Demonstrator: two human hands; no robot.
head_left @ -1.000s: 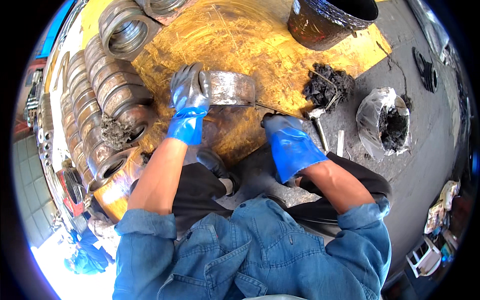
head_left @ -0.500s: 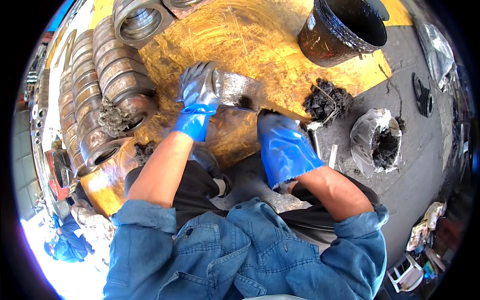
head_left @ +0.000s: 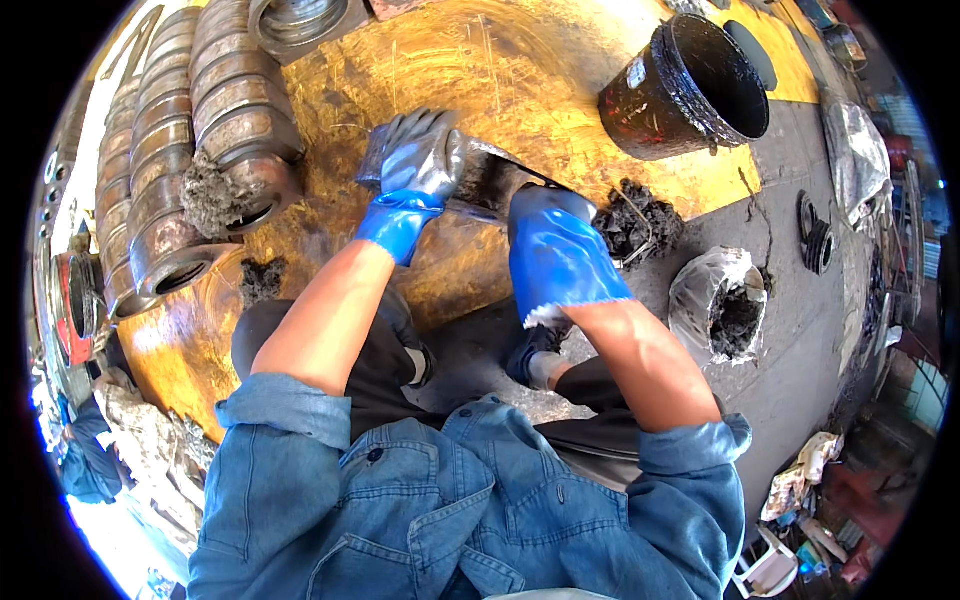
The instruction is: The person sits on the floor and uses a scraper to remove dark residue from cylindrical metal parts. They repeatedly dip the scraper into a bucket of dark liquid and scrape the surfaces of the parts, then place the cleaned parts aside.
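Metal ring (head_left: 487,182) held by left hand (head_left: 418,165); grip of right hand (head_left: 552,225) unclear.

- Left hand (head_left: 420,155): glove dark grey with silvery shine over the fingers, bright blue at the cuff.
- Right hand (head_left: 553,225): glove glossy blue, darker grey toward the fingers, with a pale jagged hem.
- Metal piece (head_left: 485,182): dark brown and grey, blotched.
- Thin strip (head_left: 547,180): blackish.
- Sheet (head_left: 420,60): golden yellow, smeared brown, streaked with pale scratches.
- Stacked rings (head_left: 240,100): rusty brown and grey, banded by dark seams.
- Bucket (head_left: 645,100): black, flecked reddish, with a pale patch.
- Tangled clump (head_left: 640,215): black.
- Plastic bag (head_left: 690,295): cloudy white, its filling black.
- Shirt (head_left: 430,510): faded denim blue, dark-buttoned.
- Trousers (head_left: 592,440): black.
- Floor (head_left: 800,350): slate grey.
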